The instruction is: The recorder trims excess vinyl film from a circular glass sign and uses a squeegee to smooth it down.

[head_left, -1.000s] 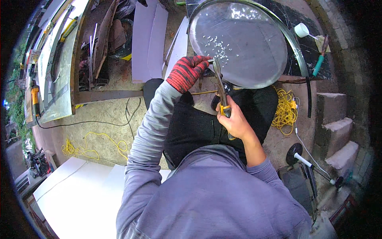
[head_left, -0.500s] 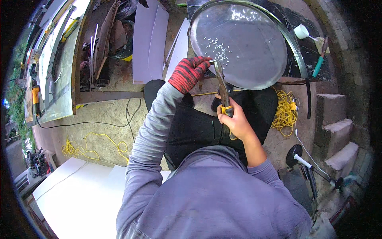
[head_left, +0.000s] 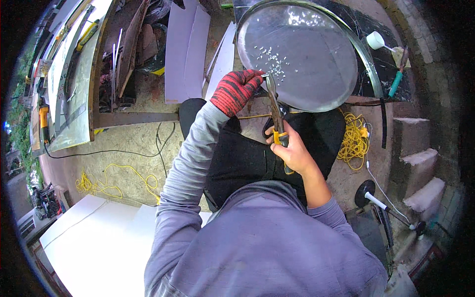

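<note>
1. Your left hand (head_left: pixel 237 91), in a red-and-black striped glove, has thumb and fingers pinched together on a small pale piece (head_left: pixel 264 75); only a short end shows past the fingertips.
2. Your right hand (head_left: pixel 292 146), bare, is wrapped around the handles of a plier-like tool (head_left: pixel 274 106). You have the grip partly closed; whether the tool's jaws are fully together, I cannot tell.
3. The key relation: the piece points rightward from your left fingertips and meets the tool's head, roughly crosswise to it. The tool's long axis runs away from you, leaning slightly left. Your left hand is nearer to the head, your right to the handle end.
4. The piece looks thin, light and silvery-white, too small to make out its exact shape. The tool has a dull, brownish metal head and black-and-yellow handles.
5. Just beyond your left fingertips, many small white bits (head_left: pixel 271 59) lie scattered on the near-left part of a large round grey metal tray (head_left: pixel 321 64).
6. Right of your knees, a tangled yellow cord (head_left: pixel 354 143) lies on the floor.
</note>
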`<state>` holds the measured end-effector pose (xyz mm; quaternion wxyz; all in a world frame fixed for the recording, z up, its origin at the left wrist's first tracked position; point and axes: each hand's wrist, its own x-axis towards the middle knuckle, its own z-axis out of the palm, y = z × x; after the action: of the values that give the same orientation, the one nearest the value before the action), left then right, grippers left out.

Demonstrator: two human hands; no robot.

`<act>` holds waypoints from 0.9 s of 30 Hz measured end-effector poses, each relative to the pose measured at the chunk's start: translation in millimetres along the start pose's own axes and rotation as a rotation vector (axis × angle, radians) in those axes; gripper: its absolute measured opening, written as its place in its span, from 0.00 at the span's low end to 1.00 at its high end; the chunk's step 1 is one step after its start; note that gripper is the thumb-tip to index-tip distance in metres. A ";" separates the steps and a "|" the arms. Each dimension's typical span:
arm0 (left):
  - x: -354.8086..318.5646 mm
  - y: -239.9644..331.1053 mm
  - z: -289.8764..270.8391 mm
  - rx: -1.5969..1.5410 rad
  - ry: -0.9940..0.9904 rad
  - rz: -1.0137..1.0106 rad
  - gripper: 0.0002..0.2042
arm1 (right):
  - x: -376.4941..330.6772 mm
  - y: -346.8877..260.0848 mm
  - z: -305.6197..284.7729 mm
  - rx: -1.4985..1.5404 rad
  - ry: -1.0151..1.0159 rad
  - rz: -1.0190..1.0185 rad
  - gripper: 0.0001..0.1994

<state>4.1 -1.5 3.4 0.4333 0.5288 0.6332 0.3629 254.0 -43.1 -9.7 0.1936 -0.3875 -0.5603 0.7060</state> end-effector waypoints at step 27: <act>0.9 -0.7 0.9 -0.002 -0.022 0.007 0.16 | -1.2 2.2 7.0 -0.166 0.131 -0.021 0.17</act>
<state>4.6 -0.8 2.3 0.4396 0.5343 0.6262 0.3594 249.7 -49.1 -10.9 0.2045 -0.4418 -0.6069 0.6282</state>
